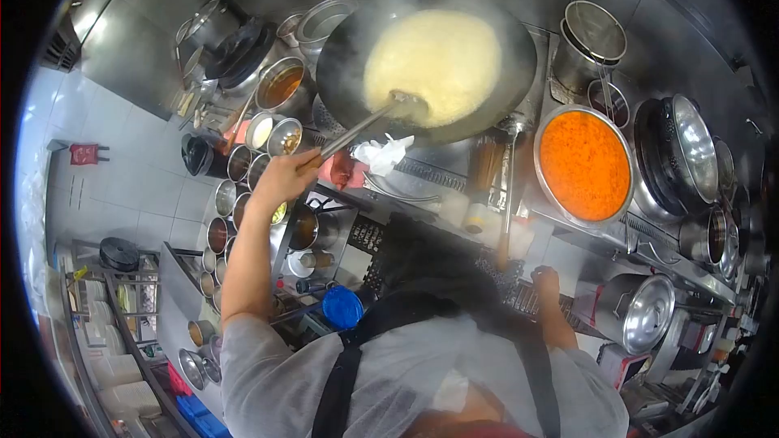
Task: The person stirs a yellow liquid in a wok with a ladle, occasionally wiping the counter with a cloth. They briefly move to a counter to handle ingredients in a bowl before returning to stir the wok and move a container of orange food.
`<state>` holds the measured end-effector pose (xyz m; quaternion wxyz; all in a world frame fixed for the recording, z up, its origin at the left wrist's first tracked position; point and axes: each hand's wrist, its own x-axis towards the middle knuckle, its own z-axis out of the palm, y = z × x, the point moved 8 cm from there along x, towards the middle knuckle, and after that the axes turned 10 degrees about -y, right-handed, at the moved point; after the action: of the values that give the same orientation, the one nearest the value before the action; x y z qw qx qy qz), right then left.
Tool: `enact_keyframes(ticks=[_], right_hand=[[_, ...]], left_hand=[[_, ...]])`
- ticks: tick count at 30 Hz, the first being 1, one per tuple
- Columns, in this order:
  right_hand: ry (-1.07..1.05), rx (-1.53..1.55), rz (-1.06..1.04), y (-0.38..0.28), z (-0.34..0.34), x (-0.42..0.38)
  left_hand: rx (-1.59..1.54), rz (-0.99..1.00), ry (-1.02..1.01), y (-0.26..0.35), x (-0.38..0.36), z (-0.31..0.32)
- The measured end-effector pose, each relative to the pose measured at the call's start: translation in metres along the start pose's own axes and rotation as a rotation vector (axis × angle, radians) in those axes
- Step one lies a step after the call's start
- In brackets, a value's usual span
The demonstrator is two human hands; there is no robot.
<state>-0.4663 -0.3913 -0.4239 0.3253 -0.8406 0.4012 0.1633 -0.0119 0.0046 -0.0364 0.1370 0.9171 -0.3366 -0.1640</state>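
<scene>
My left hand [284,178] is wrapped round the long metal handle of a wok spatula [357,131]. Its blade is partly sunk in the pale yellow bubbling liquid [438,61] in a big dark wok [341,73]. Steam rises above the wok. My right hand [546,279] is closed, low by the counter's front edge on the right. Whatever it may grip is hidden. A crumpled white cloth [384,154] lies in front of the wok, beside a pink and red cloth [342,170].
A wide bowl of orange liquid [586,164] stands right of the wok, near a wooden-handled ladle [508,203] and a strainer over a pot [596,31]. Left are a pot of brown liquid [281,85] and several small steel containers [225,197]. A lidded pot [641,308] sits lower right.
</scene>
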Motion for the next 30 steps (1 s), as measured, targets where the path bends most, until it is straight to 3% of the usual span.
enact_keyframes(ticks=[6, 9, 13, 15, 17, 19, 21, 25, 26, 29, 30], right_hand=[[-0.009, 0.017, 0.03, 0.005, 0.005, -0.024], [-0.03, -0.212, 0.084, 0.069, 0.061, -0.009], [-0.052, 0.148, 0.221, 0.069, 0.047, -0.053], [-0.017, 0.17, 0.241, 0.091, 0.068, -0.053], [0.055, 0.303, 0.33, 0.109, 0.081, -0.06], [0.076, 0.442, 0.353, 0.102, 0.081, -0.068], [-0.071, 0.389, 0.378, 0.083, 0.08, -0.069], [-0.004, 0.237, 0.215, 0.07, 0.082, -0.052], [-0.026, 0.015, 0.041, 0.057, 0.077, -0.054], [-0.063, 0.007, 0.146, 0.056, 0.073, -0.044], [0.012, -0.126, -0.056, 0.063, 0.089, -0.033]], left_hand=[[0.03, 0.041, 0.022, 0.015, 0.072, 0.035], [0.083, 0.082, 0.023, 0.033, 0.109, 0.033], [0.088, 0.122, 0.037, 0.035, 0.164, 0.039], [0.121, 0.209, 0.114, 0.04, 0.191, 0.036], [0.114, 0.074, 0.021, 0.048, 0.21, 0.028], [0.117, 0.097, 0.045, 0.052, 0.236, 0.017], [0.211, 0.035, -0.017, 0.062, 0.256, 0.013], [0.031, -0.058, -0.011, 0.069, 0.252, 0.002], [-0.02, -0.029, 0.053, 0.069, 0.243, -0.006], [-0.077, 0.031, 0.125, 0.043, 0.214, -0.038], [-0.085, 0.067, 0.125, 0.037, 0.202, -0.047]])
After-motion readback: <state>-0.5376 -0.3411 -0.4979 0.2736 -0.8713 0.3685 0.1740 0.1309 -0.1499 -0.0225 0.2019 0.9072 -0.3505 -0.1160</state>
